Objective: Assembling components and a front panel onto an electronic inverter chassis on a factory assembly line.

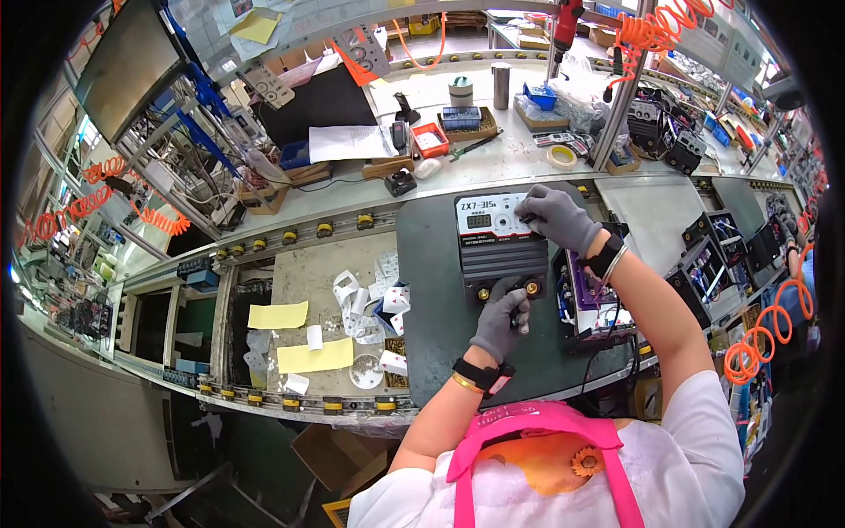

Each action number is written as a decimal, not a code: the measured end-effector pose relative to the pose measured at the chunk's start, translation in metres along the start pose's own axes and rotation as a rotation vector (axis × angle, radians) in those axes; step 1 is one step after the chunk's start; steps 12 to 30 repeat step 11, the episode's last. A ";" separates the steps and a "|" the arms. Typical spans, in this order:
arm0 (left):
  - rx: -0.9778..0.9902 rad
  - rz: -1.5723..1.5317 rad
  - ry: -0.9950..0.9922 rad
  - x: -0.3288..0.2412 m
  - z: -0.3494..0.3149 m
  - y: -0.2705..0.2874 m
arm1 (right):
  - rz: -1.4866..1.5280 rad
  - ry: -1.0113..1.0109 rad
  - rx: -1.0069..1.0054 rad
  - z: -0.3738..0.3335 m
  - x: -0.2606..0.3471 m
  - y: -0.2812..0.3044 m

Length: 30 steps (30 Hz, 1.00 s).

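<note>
A front panel (503,255), with a white control face, small display and knobs above black louvres and brass terminals, lies on the dark green mat (431,299). My gloved right hand (562,218) reaches over its upper right corner, fingertips pinched on a small black knob. Below the louvres, my gloved left hand (503,321) is closed between the two brass terminals; what its curled fingers hold is mostly hidden. Right of the panel stands an open unit (585,299) with a purple part and wires inside.
Yellow paper sheets (315,355) and white label scraps (356,304) lie left of the mat. A roller rail (290,238) runs behind. Beyond it are a red tray (429,141) and a tape roll (561,157). More open units (704,264) stand at right. A red power screwdriver (568,26) hangs above.
</note>
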<state>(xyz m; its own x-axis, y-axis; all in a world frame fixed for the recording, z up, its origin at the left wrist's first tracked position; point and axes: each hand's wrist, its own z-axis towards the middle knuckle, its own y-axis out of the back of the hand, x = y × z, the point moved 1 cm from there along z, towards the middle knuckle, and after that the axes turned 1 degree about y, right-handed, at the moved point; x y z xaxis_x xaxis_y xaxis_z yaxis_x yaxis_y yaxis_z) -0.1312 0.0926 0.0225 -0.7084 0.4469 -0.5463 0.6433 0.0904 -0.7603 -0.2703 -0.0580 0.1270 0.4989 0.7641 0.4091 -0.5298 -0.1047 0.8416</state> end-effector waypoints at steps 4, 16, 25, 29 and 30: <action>-0.005 -0.003 0.003 0.001 -0.001 0.001 | -0.044 0.017 0.034 0.000 0.004 -0.001; 0.007 0.008 0.008 0.001 0.000 0.003 | -0.283 0.014 0.124 0.003 0.013 -0.001; 0.007 0.008 0.008 0.001 0.000 0.003 | -0.283 0.014 0.124 0.003 0.013 -0.001; 0.007 0.008 0.008 0.001 0.000 0.003 | -0.283 0.014 0.124 0.003 0.013 -0.001; 0.007 0.008 0.008 0.001 0.000 0.003 | -0.283 0.014 0.124 0.003 0.013 -0.001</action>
